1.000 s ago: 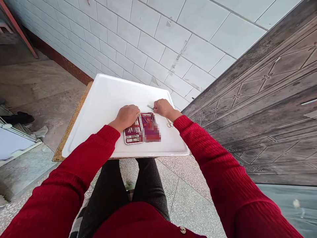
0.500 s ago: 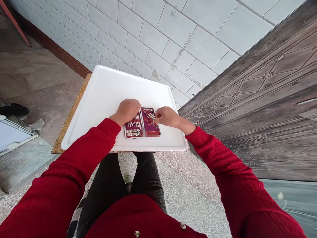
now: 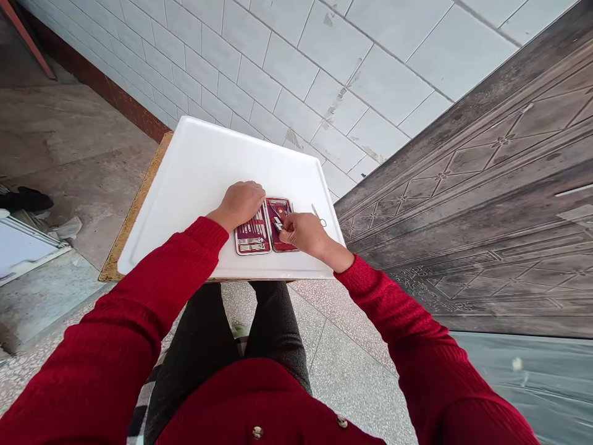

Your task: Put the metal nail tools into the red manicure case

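Note:
An opened manicure case [image 3: 273, 246] with a dark red lining lies on a white tray [image 3: 217, 157]. Its left half holds two nail clippers [image 3: 251, 245] and several slim metal tools [image 3: 254, 227] in a row. My left hand [image 3: 241, 203] is curled over the upper left edge of the case, fingertips hidden. Over the right half, my right hand [image 3: 303, 233] pinches a small silver manicure tool [image 3: 278, 227], whose exact kind is unclear. Small scissors [image 3: 319, 216] lie on the tray to the right of the case, beyond my right hand.
The tray sits on a board with a worn brown edge [image 3: 134, 207]. A tiled wall [image 3: 287, 68] stands behind it, and a carved grey-brown wooden panel [image 3: 463, 185] is at the right. A white-topped object [image 3: 28, 244] stands on the floor at left.
My right hand has moved slightly left and lower over the case's right half, still pinching the silver tool. The scissors on the tray now show. My left hand stays on the case.

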{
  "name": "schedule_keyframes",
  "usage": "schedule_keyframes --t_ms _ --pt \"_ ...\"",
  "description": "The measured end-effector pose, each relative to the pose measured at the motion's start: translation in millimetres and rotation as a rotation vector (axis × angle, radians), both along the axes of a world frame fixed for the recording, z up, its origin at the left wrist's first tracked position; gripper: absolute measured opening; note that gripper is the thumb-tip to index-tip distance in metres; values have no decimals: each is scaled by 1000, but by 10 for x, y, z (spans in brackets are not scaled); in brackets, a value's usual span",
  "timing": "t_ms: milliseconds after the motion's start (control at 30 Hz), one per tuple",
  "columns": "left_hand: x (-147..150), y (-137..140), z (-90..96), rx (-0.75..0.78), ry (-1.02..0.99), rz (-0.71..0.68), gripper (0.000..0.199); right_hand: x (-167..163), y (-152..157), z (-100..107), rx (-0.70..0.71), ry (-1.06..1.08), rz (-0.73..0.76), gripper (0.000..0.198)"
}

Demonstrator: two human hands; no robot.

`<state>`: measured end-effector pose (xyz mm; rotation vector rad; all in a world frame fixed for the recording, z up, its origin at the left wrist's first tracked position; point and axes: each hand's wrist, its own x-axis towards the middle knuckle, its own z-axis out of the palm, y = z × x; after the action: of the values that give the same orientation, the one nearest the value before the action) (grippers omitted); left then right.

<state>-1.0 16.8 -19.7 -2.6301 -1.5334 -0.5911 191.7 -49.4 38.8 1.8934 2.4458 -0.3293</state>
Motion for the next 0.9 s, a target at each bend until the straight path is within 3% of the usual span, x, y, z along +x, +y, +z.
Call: schedule_keyframes --t_ms 333,500,667,800,900 --pt "9 -12 6 -8 -10 2 32 -234 50 -64 101 -66 3 17" --pt "8 6 -12 -17 -28 -5 32 -201 86 -75 111 -16 13 19" --pt "1 7 -6 -6 -41 -18 35 241 162 -4 164 122 -100 24" --pt "-2 16 -10 4 -40 3 37 772 259 -4 197 13 -270 16" --pt "-5 26 -12 2 -56 12 35 1016 277 -50 161 -46 -314 14"
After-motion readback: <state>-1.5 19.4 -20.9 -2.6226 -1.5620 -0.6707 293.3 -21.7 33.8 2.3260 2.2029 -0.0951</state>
